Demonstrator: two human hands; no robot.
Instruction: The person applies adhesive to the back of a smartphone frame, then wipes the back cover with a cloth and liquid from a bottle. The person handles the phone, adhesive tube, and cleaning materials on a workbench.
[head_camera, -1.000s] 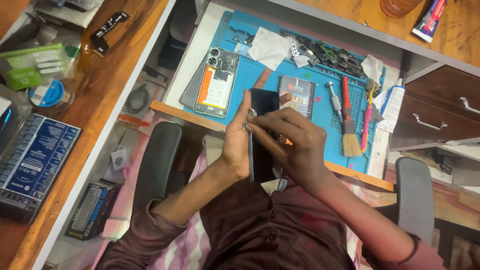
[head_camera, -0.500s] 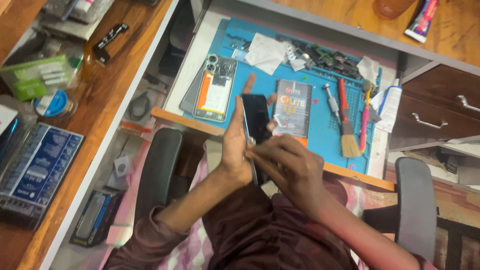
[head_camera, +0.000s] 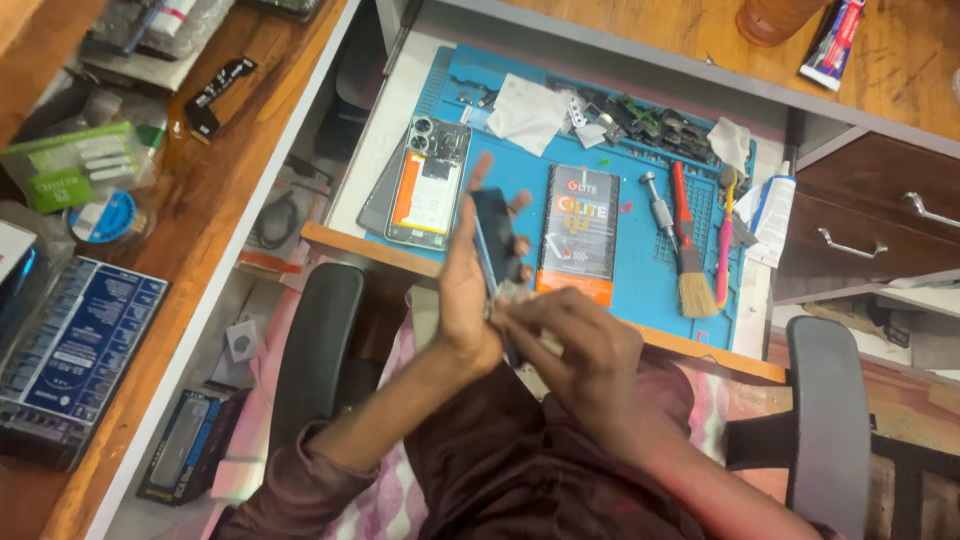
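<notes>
My left hand (head_camera: 465, 285) holds a dark phone panel (head_camera: 495, 240) upright on its edge above the front of the desk. My right hand (head_camera: 580, 345) is at the panel's lower end, fingertips pinching something small there that I cannot make out. Beyond my hands lies a blue work mat (head_camera: 640, 260). On the mat an opened phone (head_camera: 428, 183) with an orange battery lies to the left, and a dark flat package (head_camera: 580, 232) with an orange strip lies to the right.
A brush with a red handle (head_camera: 688, 250), a screwdriver (head_camera: 658, 203), white tissue (head_camera: 527, 112) and small parts lie on the mat. Wooden drawers (head_camera: 870, 220) stand at the right. Chair armrests (head_camera: 310, 350) flank my lap. Boxes and tape clutter the left shelf (head_camera: 200, 200).
The panel has been turned from flat facing me to edge-on, and both hands have shifted slightly up toward the desk. My right hand moved from covering the panel to its lower end.
</notes>
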